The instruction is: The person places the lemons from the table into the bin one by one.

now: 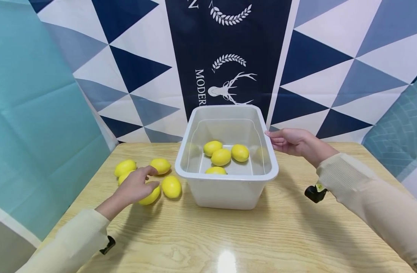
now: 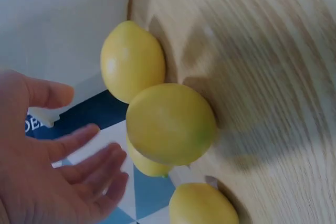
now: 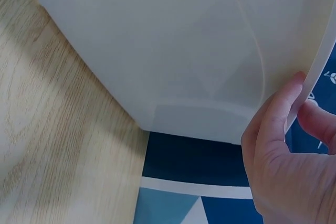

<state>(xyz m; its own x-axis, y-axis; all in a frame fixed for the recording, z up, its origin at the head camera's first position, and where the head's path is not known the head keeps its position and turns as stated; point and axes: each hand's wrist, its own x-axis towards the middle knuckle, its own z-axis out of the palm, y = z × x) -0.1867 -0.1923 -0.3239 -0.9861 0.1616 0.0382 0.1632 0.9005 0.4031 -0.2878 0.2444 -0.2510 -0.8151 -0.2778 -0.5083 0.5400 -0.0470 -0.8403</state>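
Observation:
A light grey plastic bin (image 1: 225, 189) stands on the table with several yellow lemons (image 1: 221, 157) inside. My right hand (image 1: 295, 143) grips the bin's right rim, thumb on one side and fingers curled under the other, as the right wrist view shows. Left of the bin, several more lemons (image 1: 172, 187) lie loosely grouped on the wood. Over them hovers my left hand (image 1: 136, 185), fingers apart and slightly bent, nothing in its grasp. In the left wrist view the nearest lemon (image 2: 171, 124) sits just beyond the fingertips; the hand partly covers some lemons in the head view.
The wooden table (image 1: 194, 239) runs up to a wall hanging (image 1: 228, 49) with triangles and a deer print, close behind the bin. A teal cloth (image 1: 41, 113) borders the left side. Black wrist cameras (image 1: 315, 193) hang below both sleeves.

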